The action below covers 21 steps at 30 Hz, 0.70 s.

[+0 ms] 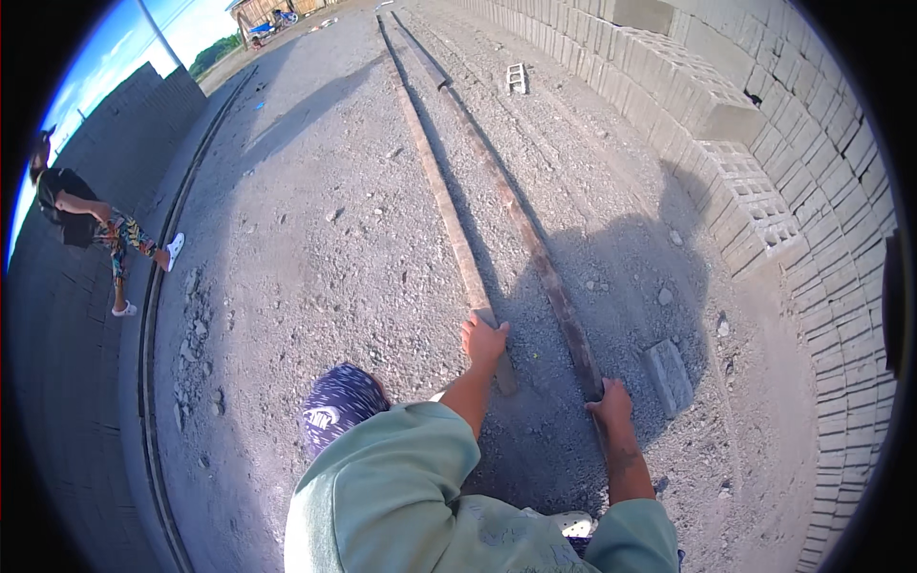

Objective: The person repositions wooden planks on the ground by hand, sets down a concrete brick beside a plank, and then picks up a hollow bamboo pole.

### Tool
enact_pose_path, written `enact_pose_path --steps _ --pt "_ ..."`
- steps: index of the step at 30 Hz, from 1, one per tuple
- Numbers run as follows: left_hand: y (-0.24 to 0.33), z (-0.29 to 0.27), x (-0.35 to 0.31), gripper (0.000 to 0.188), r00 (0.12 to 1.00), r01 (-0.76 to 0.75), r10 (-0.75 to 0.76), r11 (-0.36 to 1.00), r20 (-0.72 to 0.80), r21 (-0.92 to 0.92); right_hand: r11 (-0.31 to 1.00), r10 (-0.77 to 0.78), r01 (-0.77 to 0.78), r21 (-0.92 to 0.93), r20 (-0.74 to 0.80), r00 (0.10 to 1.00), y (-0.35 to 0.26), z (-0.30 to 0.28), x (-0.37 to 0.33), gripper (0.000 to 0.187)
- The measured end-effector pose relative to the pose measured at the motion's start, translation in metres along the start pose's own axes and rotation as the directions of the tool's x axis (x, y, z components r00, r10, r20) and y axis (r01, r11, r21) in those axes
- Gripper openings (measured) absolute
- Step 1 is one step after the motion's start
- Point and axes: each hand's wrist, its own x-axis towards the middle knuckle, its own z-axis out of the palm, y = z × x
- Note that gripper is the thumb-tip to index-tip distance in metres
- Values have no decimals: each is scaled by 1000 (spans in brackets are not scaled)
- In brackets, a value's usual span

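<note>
Two long, narrow brown bars lie side by side on the gravel and run away from me. Whether they are wood or rusty metal I cannot tell. My left hand point(484, 341) is closed round the left bar point(432, 167) near its close end, which sticks out past the hand. On the right, my right hand point(612, 407) grips the right bar point(541, 258) close to its near end. The lower tip of that bar is partly hidden behind my wrist. A grey concrete block point(668, 378) lies just right of my right hand.
Stacked concrete blocks point(731, 181) wall the right side. A dark block wall point(57, 401) and a rail-like strip point(150, 382) run along the left, where a person point(81, 215) walks. A hollow block point(516, 78) lies farther off. Loose stones point(194, 334) dot the gravel.
</note>
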Motion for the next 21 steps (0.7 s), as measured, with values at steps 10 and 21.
enact_pose_path --steps 10,21 --pt "128 4 -49 49 833 -542 527 718 -168 -437 865 8 134 484 -280 960 -27 -28 42 63" --pt "168 -10 -164 60 314 -842 949 297 38 -451 -581 -266 -105 807 -67 962 -66 -112 30 72"
